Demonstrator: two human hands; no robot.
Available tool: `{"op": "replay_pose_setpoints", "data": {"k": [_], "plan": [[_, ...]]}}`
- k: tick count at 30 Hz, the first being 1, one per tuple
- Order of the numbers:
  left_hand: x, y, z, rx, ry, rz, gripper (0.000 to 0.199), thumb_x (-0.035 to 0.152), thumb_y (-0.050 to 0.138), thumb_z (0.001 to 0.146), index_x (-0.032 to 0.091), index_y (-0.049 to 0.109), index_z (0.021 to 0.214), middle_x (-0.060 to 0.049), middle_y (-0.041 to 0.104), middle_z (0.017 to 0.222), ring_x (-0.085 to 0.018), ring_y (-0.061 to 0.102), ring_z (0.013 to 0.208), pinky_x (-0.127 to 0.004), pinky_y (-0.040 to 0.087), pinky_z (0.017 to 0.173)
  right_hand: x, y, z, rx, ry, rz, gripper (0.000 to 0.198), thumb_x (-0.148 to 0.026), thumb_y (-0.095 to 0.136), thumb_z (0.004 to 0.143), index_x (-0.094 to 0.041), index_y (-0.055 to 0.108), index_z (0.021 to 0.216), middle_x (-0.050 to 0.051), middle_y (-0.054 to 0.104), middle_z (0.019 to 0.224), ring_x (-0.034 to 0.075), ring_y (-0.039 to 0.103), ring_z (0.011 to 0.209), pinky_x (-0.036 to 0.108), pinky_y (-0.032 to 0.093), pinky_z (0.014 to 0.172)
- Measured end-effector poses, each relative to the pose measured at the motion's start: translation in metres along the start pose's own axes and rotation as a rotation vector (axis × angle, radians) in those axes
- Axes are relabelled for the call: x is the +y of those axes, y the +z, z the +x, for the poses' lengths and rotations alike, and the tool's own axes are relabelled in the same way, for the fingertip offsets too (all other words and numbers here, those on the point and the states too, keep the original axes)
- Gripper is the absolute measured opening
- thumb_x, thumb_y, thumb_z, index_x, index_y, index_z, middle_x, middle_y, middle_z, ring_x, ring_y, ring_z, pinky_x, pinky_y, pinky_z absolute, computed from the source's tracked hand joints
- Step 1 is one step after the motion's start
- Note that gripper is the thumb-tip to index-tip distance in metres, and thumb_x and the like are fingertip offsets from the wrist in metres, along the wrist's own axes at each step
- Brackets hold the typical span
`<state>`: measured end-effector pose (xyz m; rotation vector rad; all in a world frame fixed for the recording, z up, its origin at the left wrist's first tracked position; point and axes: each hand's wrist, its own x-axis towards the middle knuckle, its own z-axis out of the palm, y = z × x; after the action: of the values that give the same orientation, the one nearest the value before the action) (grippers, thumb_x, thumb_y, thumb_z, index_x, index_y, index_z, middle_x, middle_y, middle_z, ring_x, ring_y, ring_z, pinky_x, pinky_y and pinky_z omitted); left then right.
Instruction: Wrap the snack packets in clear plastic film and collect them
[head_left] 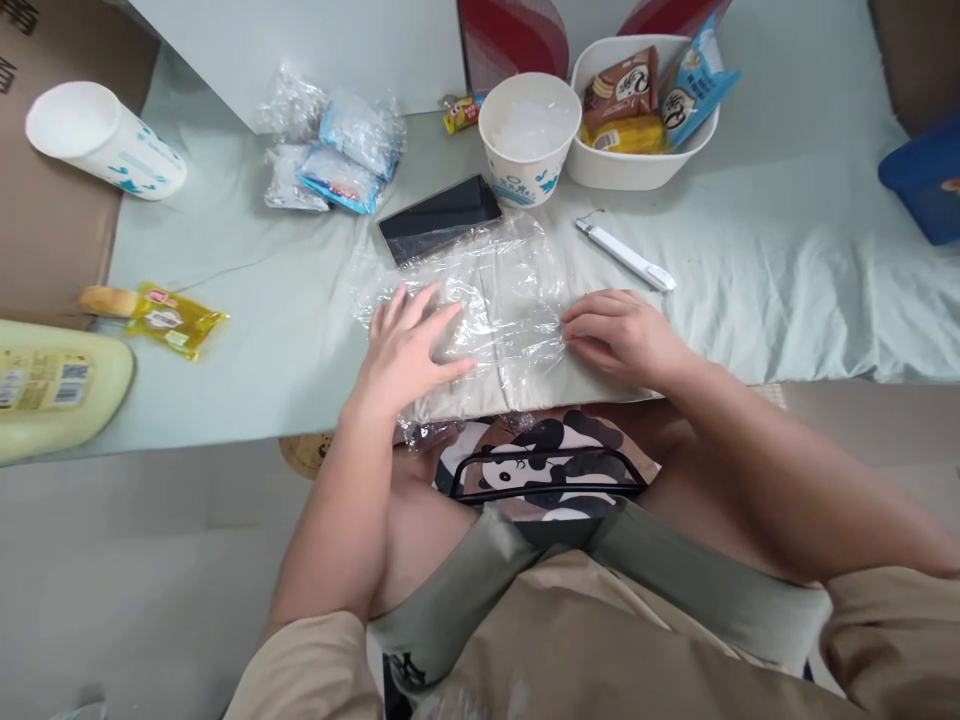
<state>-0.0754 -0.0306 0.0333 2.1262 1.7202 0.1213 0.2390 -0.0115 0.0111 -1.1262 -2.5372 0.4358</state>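
A clear, crinkled plastic bag (517, 300) lies spread out at the front of the cloth-covered table, its lower end hanging over the edge. My left hand (405, 350) rests on the left part of the bag with its fingers spread. At the right border of the bag, my right hand (622, 335) has its fingers closed together on the plastic. A dark phone (439, 220) lies just behind the bag, partly under its upper edge. To the right, behind my right hand, is a white utility knife (626, 255).
A paper tub (529, 130) and a white bin (637, 170) of wrapped snacks stand at the back. Plastic-wrapped packets (337, 150) lie left of them. Farther left are a tipped paper cup (112, 140), a yellow packet (176, 320) and a pale yellow bottle (60, 390).
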Motion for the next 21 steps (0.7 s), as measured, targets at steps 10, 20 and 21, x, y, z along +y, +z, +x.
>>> {"op": "replay_pose_setpoints", "data": {"k": [10,20,21], "plan": [[-0.011,0.001,0.003,-0.137,-0.096,0.040,0.085,0.061,0.068,0.087,0.034,0.038,0.162,-0.006,0.011,0.179,-0.047,0.000,0.163,-0.070,0.005,0.129,-0.001,-0.012,-0.006,0.182,0.221,0.098,0.027,-0.032,0.048,0.099,-0.025,0.073,0.103,0.006,0.078,0.094,0.020,0.071,0.075,0.036,0.060,0.069],[-0.010,0.000,0.003,-0.156,-0.106,0.064,0.088,0.062,0.068,0.087,0.035,0.036,0.163,-0.006,0.010,0.179,-0.046,-0.001,0.163,-0.068,0.006,0.129,0.002,-0.012,-0.007,0.232,0.326,0.310,0.022,-0.028,0.054,0.093,-0.024,0.069,0.109,0.007,0.073,0.096,0.022,0.073,0.082,0.039,0.064,0.073],[-0.009,0.000,0.003,-0.157,-0.107,0.060,0.088,0.062,0.069,0.086,0.035,0.036,0.163,-0.005,0.010,0.179,-0.046,-0.001,0.163,-0.068,0.006,0.129,0.004,-0.010,-0.008,0.224,0.356,0.384,0.024,-0.030,0.054,0.094,-0.023,0.067,0.113,0.009,0.073,0.104,0.022,0.073,0.084,0.040,0.065,0.073]]}}
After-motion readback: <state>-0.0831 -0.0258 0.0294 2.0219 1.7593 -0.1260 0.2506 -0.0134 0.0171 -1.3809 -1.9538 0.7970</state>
